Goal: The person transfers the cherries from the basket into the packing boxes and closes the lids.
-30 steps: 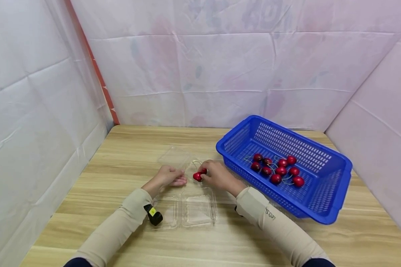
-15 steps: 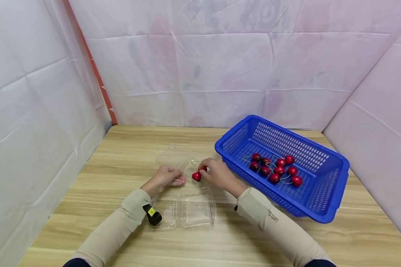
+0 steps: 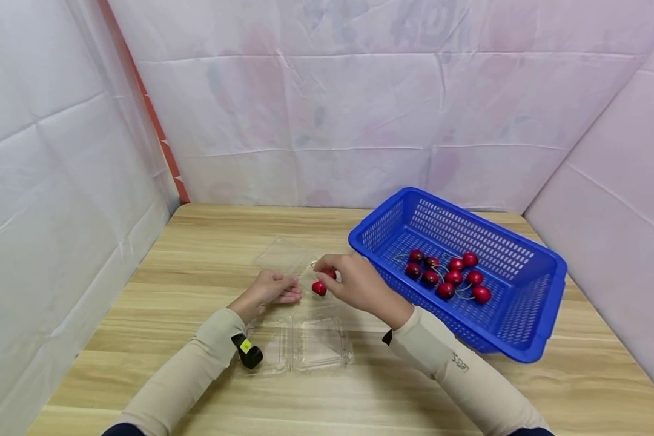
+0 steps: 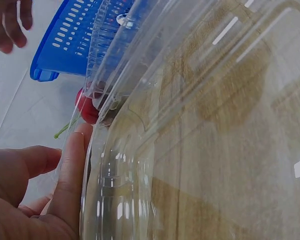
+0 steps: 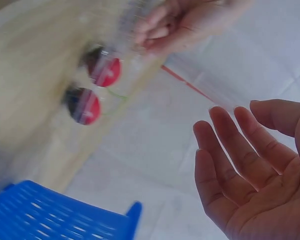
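Note:
Two red cherries (image 3: pixel 318 288) (image 5: pixel 105 70) sit together in one half of a clear plastic clamshell box, whose other half (image 3: pixel 280 254) lies spread behind my left hand. My left hand (image 3: pixel 269 289) rests beside that box, thumb apart and fingers fairly straight, with nothing gripped. Just above the cherries hovers my right hand (image 3: pixel 354 281); in the right wrist view its fingers (image 5: pixel 230 145) are loosely spread and hold nothing. A red cherry (image 4: pixel 87 106) with a green stem shows through clear plastic near my left fingertips in the left wrist view.
A second open clear clamshell box (image 3: pixel 321 345) lies nearer me, partly behind my left wrist. To the right stands a blue perforated basket (image 3: pixel 528 266) with several stemmed cherries (image 3: pixel 453 277) in it. White sheeting (image 3: pixel 360 109) encloses the wooden table (image 3: pixel 142 327).
My right hand has let go of the cherry and lifted slightly away, leaving both cherries in the box. My left hand has stayed nearly still.

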`<state>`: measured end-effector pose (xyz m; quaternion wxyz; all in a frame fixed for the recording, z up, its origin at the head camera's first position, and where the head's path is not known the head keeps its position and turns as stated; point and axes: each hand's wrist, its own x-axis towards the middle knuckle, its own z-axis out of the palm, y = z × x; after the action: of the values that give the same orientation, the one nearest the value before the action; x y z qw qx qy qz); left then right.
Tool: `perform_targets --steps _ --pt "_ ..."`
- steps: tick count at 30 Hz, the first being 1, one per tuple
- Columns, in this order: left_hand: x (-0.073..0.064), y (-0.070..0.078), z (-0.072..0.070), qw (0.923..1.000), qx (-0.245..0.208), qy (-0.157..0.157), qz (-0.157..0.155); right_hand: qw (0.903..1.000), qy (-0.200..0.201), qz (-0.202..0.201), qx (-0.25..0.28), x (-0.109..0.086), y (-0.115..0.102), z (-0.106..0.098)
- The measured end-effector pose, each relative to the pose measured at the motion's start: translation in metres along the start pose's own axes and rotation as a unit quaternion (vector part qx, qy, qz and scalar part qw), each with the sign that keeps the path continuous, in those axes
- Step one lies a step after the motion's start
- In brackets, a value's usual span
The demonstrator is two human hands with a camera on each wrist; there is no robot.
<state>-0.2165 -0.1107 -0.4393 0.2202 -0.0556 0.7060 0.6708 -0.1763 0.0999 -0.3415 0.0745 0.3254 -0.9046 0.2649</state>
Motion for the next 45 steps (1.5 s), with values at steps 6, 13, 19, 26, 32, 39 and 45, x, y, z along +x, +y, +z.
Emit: perform_targets --steps 6,13,19,26,32,39,45 --pt "0.0 0.001 0.001 1.0 -0.009 0.0 -0.002 0.9997 0.019 -0.012 0.004 -0.001 -0.012 -0.018" --pt "-0.001 0.0 0.001 0.9999 -0.016 -0.001 0.003 0.9981 0.048 -0.039 0.005 -0.004 -0.017 -0.039" --pt "-0.002 0.003 0.003 0.9998 -0.018 -0.002 -0.001 0.9949 0.092 -0.04 0.008 -0.007 -0.011 -0.063" --pt "-0.001 0.004 0.004 0.9996 -0.024 -0.005 -0.01 0.9923 0.123 0.006 0.014 -0.013 0.003 -0.086" --pt "-0.001 0.003 0.006 0.9997 -0.022 0.0 -0.012 0.9906 0.133 0.032 0.003 -0.021 0.021 -0.101" --pt "-0.001 0.001 0.007 0.9997 -0.02 0.005 -0.012 0.9881 0.14 0.064 -0.003 -0.032 0.043 -0.117" --pt "-0.002 0.002 0.008 0.9996 -0.025 0.009 -0.014 0.9855 0.139 0.097 -0.003 -0.041 0.055 -0.127"
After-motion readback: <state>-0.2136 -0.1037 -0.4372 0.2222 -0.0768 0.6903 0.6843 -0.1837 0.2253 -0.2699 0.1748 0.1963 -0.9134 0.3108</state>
